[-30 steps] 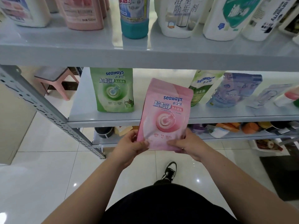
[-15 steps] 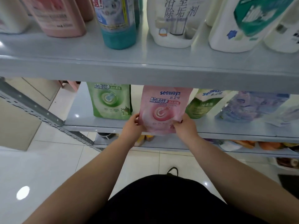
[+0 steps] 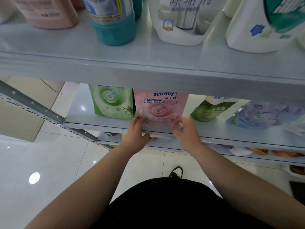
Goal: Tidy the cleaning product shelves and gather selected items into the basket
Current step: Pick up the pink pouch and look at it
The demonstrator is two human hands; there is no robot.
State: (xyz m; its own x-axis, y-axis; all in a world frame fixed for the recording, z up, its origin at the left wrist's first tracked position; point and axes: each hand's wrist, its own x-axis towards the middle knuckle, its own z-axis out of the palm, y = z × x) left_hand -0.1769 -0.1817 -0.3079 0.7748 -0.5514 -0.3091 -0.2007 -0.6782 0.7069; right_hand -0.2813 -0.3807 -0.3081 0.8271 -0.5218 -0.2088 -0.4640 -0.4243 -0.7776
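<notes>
Wide across the view runs the grey top shelf (image 3: 148, 70), its front edge hiding the top of everything beneath, and below it the glossy white tiled floor (image 3: 49, 162) throws back ceiling lights. On that top shelf stand a big white jug (image 3: 181, 33) with Chinese lettering, a teal bottle (image 3: 115, 30) to its left and a pink bottle (image 3: 52, 17) further left again. Down to the middle shelf (image 3: 77, 113), and here's the action: the pink pouch (image 3: 160, 106), "seaways" printed across it, stands upright right at the front edge, its left side touching the green pouch (image 3: 112, 103) next door. To its right, well apart, a second green bag (image 3: 209, 109) leans over, and a lilac pouch (image 3: 264, 114) slumps beyond that. Both arms reach in from below. The left hand (image 3: 137, 131) has its fingers curled onto the pink pouch's lower left corner, thumb tucked down by the shelf lip. The right hand (image 3: 184, 129) pinches the lower right corner, fingers bent in against the front of the pack. Between the forearms, one dark shoe (image 3: 176, 172) peeks out on the tiles.
</notes>
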